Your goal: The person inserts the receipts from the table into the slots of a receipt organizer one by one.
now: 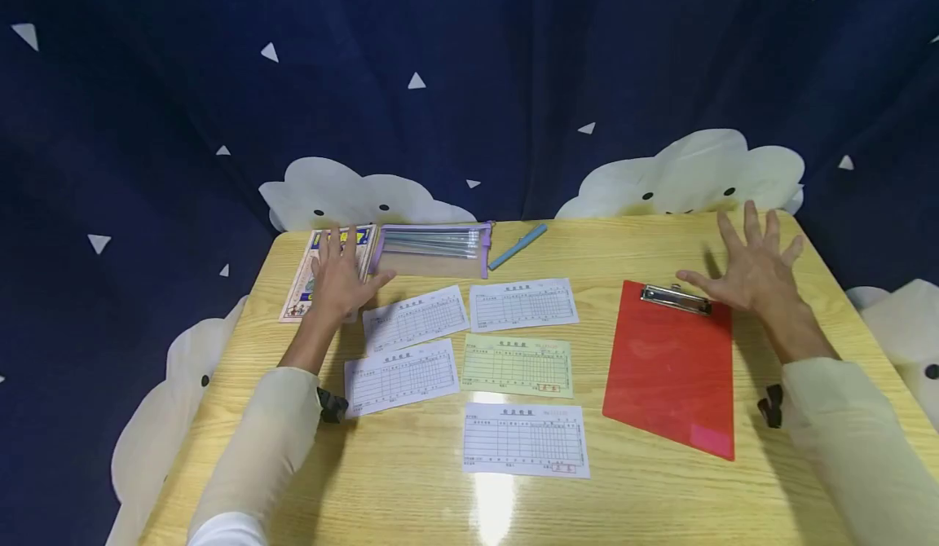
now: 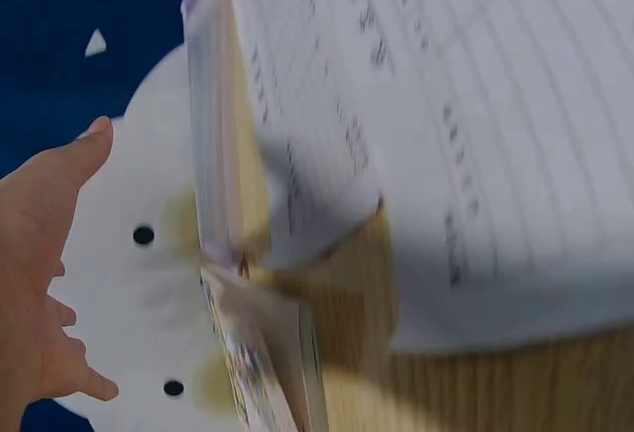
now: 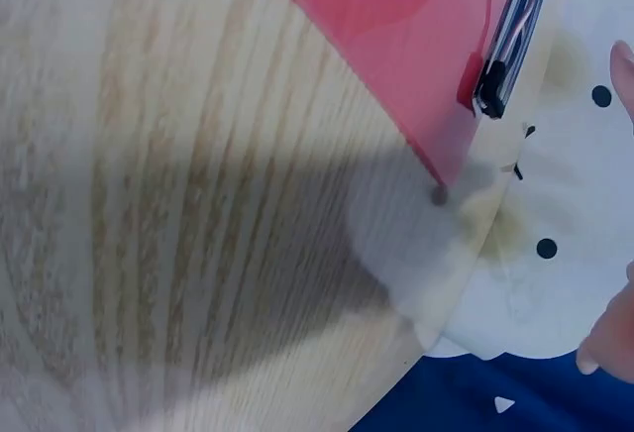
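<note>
My left hand (image 1: pixel 340 283), fingers spread, hovers over a colourful booklet (image 1: pixel 299 295) at the back left and holds nothing. In the left wrist view its thumb and fingers (image 2: pixel 74 160) stand apart. My right hand (image 1: pixel 756 273) is likewise spread, above the upper right corner of a red clipboard (image 1: pixel 671 367) with a metal clip (image 1: pixel 676 299). Between the hands lie several printed receipt slips: white ones, such as the front slip (image 1: pixel 525 440), and one yellow slip (image 1: pixel 517 366). The right wrist view shows the clipboard's corner and the hand's shadow on the wood.
A clear zip pouch (image 1: pixel 433 262) with purple edging, holding pens or thin sticks, lies at the table's back. Beside it is a blue pen (image 1: pixel 517 246). Behind the wooden table (image 1: pixel 396 489) hangs a dark blue curtain (image 1: pixel 469 65) with white clouds and triangles.
</note>
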The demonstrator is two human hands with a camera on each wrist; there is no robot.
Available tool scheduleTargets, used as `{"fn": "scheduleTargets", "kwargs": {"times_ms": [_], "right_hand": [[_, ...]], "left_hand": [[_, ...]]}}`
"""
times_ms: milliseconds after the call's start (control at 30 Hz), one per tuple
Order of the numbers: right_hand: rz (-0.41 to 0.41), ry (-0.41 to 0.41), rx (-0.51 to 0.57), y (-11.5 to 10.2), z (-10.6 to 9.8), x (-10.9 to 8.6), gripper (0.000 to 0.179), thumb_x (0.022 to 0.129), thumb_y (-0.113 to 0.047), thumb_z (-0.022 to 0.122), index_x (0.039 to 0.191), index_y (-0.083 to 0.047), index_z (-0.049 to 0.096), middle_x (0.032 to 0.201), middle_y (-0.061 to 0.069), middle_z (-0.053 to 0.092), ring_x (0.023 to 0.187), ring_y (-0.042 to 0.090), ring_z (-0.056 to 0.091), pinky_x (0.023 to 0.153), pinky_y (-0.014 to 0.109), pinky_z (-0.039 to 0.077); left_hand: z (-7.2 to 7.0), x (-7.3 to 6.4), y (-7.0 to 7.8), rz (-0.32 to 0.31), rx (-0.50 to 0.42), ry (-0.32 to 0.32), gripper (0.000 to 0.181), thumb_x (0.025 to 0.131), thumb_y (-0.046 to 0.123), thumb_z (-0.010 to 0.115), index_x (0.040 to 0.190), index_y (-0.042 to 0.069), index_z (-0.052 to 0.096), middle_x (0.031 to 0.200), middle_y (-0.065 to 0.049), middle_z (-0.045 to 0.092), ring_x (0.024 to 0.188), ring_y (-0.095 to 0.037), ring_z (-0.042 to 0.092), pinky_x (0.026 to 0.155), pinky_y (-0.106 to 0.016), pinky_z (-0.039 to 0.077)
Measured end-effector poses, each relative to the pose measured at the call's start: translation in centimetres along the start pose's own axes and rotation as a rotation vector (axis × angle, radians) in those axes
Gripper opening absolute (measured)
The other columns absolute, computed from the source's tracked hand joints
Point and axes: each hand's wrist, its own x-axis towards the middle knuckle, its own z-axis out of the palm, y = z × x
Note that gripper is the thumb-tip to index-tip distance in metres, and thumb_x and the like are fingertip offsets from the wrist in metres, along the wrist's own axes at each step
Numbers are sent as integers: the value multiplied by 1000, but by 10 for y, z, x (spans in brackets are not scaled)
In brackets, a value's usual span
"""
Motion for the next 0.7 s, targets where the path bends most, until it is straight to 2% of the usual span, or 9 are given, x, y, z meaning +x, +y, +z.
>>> {"fn": "scheduleTargets", "kwargs": {"times_ms": [133,233,333,433,567,700], "right_hand": [[-35,-1,33,-4,0,-4,111,76,-71,55,153,-10,2,155,23,-19,140,51,-13,99,79,2],[-66,-10,69,-10,-1,-6,109,76,-68,60,152,-7,10,156,27,-7,140,52,-2,103,75,7],[-90,-37,109,-17,-1,-10,108,76,-66,63,151,-5,15,155,29,4,138,53,9,105,71,13],[-104,-73,154,-25,1,-13,106,76,-62,66,151,-5,16,153,30,11,134,54,17,104,71,20],[-123,-115,193,-33,7,-17,100,79,-53,69,149,-2,20,148,32,21,132,53,24,104,68,24],[-136,-131,221,-38,14,-22,91,80,-46,71,144,4,30,142,34,32,130,52,30,105,64,27]], "left_hand": [[8,-2,16,51,30,-2,103,79,59,64,153,13,10,159,-19,5,146,-40,4,113,-63,15],[16,-6,29,90,40,6,99,79,57,66,152,11,18,159,-17,9,145,-40,12,111,-62,23],[27,-10,42,125,-8,0,95,77,53,71,148,5,29,156,-20,18,142,-42,19,110,-60,27],[37,-14,56,149,-128,-38,88,76,46,75,143,3,37,152,-24,26,139,-43,25,110,-58,29],[46,-18,74,159,-334,-136,78,76,33,79,138,2,44,147,-24,34,133,-42,36,108,-54,35],[54,-21,87,159,-468,-237,64,77,24,79,130,0,53,140,-20,44,118,-38,52,97,-47,47]]}}
